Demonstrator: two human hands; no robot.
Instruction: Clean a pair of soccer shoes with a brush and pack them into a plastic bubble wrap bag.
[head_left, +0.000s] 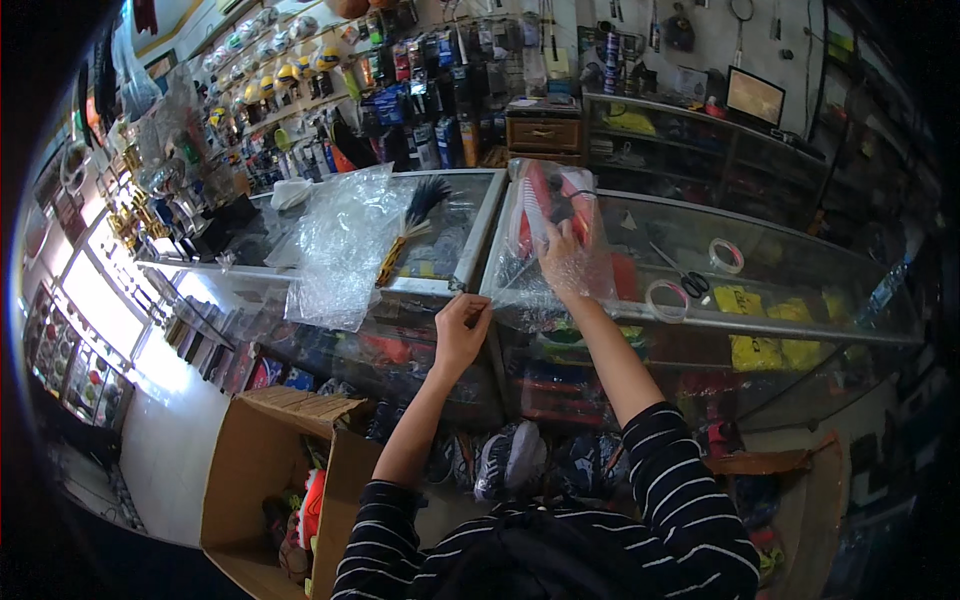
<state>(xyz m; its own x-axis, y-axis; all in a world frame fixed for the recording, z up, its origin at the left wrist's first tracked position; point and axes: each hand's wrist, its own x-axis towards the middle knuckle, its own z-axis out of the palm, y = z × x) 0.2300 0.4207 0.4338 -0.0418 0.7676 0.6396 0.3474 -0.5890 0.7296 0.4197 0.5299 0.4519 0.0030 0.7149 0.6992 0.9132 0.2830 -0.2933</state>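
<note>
A pair of red shoes (535, 196) with a white striped sole lies in a clear plastic bag (600, 259) on the glass counter. My right hand (564, 259) reaches over the shoes with its fingers extended against them. Plastic shines over its wrist, so it seems to be inside the bag's mouth. At the counter's front edge, my left hand (463, 330) has its fingers curled and fingertips together beside the bag's near corner. Whether it pinches the plastic is unclear. Left of it, more clear plastic bags (337, 240) lie spread and hang over the edge.
A dark-bristled brush (409, 229) lies on the left counter. On the right are scissors (686, 277), two tape rolls (726, 256) and a plastic bottle (885, 292). An open cardboard box (259, 465) holding shoes stands below left. Several shoes (514, 457) line the counter's foot.
</note>
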